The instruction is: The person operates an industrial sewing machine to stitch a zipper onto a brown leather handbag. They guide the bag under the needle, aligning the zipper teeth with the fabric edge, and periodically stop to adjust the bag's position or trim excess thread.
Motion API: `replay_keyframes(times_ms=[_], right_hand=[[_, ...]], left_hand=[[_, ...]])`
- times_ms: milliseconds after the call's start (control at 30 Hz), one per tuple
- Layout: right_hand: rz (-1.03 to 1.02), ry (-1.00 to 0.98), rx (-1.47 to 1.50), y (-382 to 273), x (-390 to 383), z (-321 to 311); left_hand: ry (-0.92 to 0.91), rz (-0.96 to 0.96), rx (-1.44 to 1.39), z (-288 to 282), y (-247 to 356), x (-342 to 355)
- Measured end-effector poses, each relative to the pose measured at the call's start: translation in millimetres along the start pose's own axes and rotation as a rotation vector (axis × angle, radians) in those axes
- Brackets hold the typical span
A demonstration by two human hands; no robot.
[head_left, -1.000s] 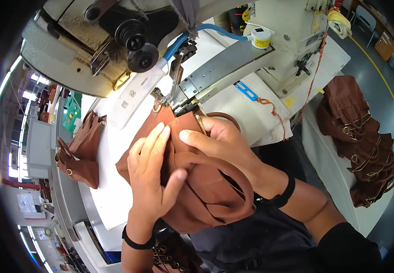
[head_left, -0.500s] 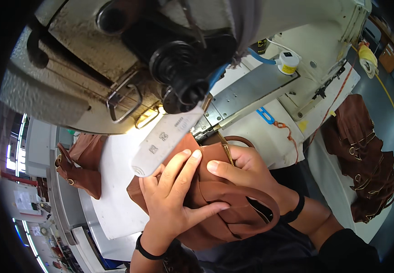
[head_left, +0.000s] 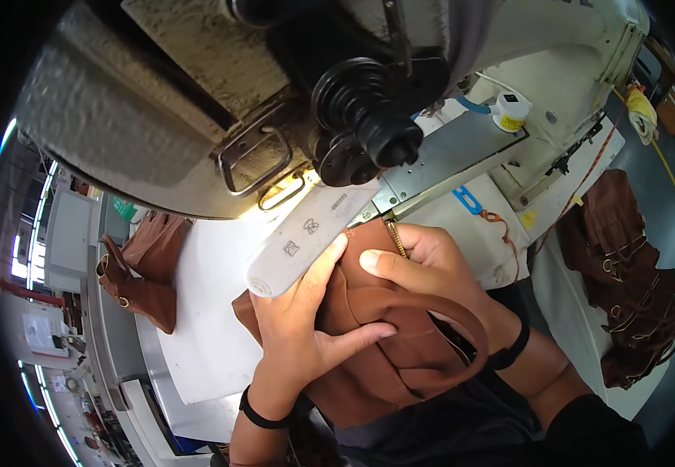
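My left hand (head_left: 300,327) rests spread on a brown leather bag (head_left: 384,362), fingers stretched toward the machine and partly hidden behind a white bar (head_left: 287,268), thumb out across the leather. My right hand (head_left: 442,276) grips the bag's edge beside a brass zip (head_left: 396,237), thumb on top and fingers beyond. A rolled handle loops over the lower right part of the bag. Above looms a sewing machine head (head_left: 158,93) with black round knobs and a small lamp. The bag's upper edge lies at the steel bed (head_left: 454,156); the needle is hidden.
More brown bags stand at left (head_left: 147,288) and lie piled at right (head_left: 625,303) on pale cloth. A blue plastic tool (head_left: 466,199) with orange cord, a small white container (head_left: 511,110) and a yellow cloth roll (head_left: 641,117) sit around the machine. A worktop (head_left: 197,342) spreads below the head.
The machine head now fills more of the view as the camera has shifted. My hands and the bag appear further right, and the white bar now covers the tips of some left fingers.
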State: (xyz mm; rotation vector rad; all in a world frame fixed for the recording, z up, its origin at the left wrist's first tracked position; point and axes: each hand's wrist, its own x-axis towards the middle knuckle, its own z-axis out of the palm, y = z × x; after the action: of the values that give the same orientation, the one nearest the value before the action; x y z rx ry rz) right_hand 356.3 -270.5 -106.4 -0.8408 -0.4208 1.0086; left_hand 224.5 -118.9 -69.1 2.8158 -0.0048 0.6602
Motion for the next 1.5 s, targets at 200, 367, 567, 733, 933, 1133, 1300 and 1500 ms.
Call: replay_keyframes(times_ms=[200,367,567,733,933,1133,1300,1500], right_hand=[[0.013,0.071,0.023,-3.0,1.7,5.4],[0.024,0.094,0.049,-7.7,2.2,14.0],[0.012,0.139,-0.051,-11.6,2.3,17.8],[-0.164,0.234,-0.415,-6.9,7.0,-2.0],[-0.401,0.318,-0.800,-43.6,7.6,-11.6],[0.043,-0.101,-0.307,-71.6,30.8,-11.9],[-0.182,-0.133,-0.133,-56.3,30.6,-15.0],[-0.949,0.223,-1.359,-47.9,30.7,-10.9]], left_hand=[[-0.004,-0.003,-0.008,0.9,-1.9,-1.5],[-0.020,-0.003,-0.085,-3.5,-10.8,2.1],[-0.032,-0.006,-0.057,-2.9,-14.1,-1.4],[0.047,-0.088,-0.070,4.7,-12.6,-8.6],[0.067,-0.047,-0.024,8.0,-10.9,-3.4],[0.071,-0.053,-0.020,2.5,-12.2,-5.5],[0.071,-0.046,-0.041,4.6,-13.3,-6.4],[0.071,-0.045,-0.064,3.8,-12.8,-4.1]])
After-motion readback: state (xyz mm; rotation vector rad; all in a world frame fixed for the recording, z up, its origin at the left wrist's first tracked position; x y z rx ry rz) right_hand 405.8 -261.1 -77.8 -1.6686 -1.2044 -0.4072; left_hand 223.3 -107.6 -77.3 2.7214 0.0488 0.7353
